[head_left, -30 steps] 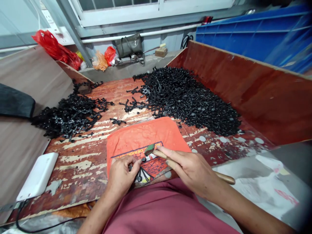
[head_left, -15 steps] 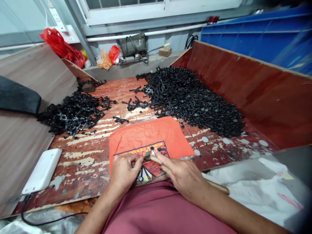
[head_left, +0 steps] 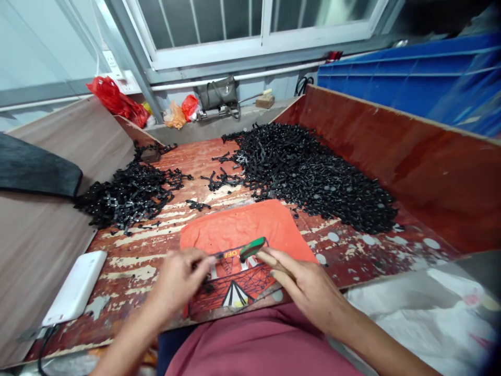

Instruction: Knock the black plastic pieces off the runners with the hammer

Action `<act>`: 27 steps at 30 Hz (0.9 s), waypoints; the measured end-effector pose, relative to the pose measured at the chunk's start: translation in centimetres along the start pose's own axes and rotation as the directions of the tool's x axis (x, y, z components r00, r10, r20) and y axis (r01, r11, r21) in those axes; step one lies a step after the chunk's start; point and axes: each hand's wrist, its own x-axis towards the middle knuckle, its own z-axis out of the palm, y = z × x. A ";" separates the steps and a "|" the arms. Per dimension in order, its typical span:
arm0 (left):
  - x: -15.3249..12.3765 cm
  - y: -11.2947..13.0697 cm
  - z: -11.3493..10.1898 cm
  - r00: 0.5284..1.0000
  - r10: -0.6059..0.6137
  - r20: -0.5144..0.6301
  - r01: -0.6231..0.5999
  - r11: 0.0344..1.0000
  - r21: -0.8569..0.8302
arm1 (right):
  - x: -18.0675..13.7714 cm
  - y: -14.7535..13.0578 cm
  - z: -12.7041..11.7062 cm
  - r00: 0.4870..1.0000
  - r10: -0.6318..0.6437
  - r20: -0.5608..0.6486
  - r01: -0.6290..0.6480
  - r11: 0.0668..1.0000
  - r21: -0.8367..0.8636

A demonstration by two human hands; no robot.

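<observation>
My right hand [head_left: 313, 284] is closed around the pale wooden handle [head_left: 278, 262] of a small tool. Its flat green and dark head [head_left: 253, 249] sticks out to the left over an orange printed cloth [head_left: 238, 224]. To the left, my left hand [head_left: 176, 279] is blurred, its thumb and forefinger pinched together over the cloth's left side. A small black part [head_left: 208, 286] shows under these fingers; its exact shape is smeared. The cloth lies at the front edge of the worn red board [head_left: 133, 274], in front of my body.
Black strap-like parts form a small heap [head_left: 129, 196] on the left and a larger heap [head_left: 309, 172] on the right. A white power bank [head_left: 74, 287] with a cable lies at left. Wooden side panels [head_left: 410, 172] flank the board; a blue crate [head_left: 407, 78] stands beyond.
My hands have moved apart: the left has drawn left and toward me with the small black part. The tool's green head has turned into clear view. The whole view has tilted up slightly.
</observation>
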 end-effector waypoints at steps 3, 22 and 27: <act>1.1 -3.8 -8.4 0.911 -0.113 -0.398 0.232 0.936 0.264 | -0.4 1.1 -0.4 0.999 0.037 0.003 -0.036 0.996 -0.078; 15.3 -8.6 -1.6 0.988 0.094 -0.120 -0.069 0.979 0.192 | -1.0 2.6 0.9 0.993 0.053 0.103 -0.065 0.991 0.113; 13.5 -7.3 -3.3 0.981 -0.012 -0.195 0.002 0.999 -0.051 | -0.6 3.4 1.2 0.985 0.123 0.123 -0.150 0.959 0.240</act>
